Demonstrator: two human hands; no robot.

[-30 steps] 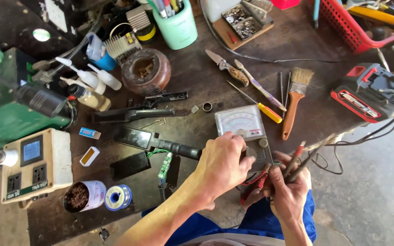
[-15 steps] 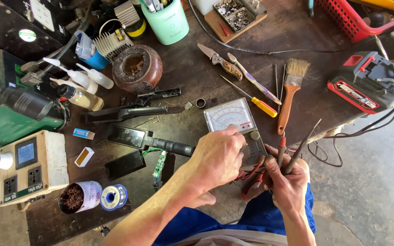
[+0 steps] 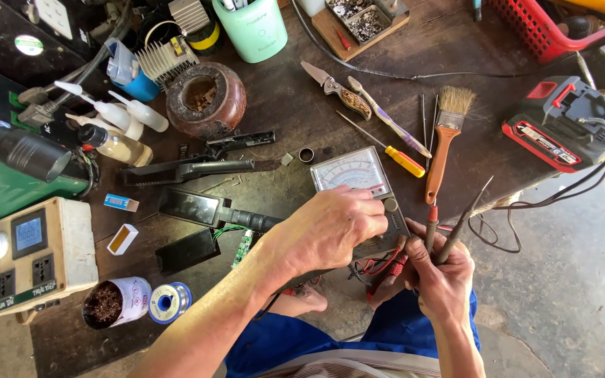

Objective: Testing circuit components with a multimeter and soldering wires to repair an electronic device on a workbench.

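An analog multimeter with a white dial face lies near the front edge of a dark wooden workbench. My left hand rests over its lower half, fingers curled on the meter body. My right hand is closed around two test probes, one red and one black, their tips pointing up and away from me. Red and black leads loop below the meter. A small green circuit board lies just left of my left wrist, next to a black tool.
On the bench lie a paintbrush, a yellow-handled screwdriver, a folding knife, a red and black battery pack, a brown pot, squeeze bottles, a solder spool, a socket box and a red basket.
My left hand has settled onto the meter's lower part. My right hand has shifted right and turned the two probes more upright.
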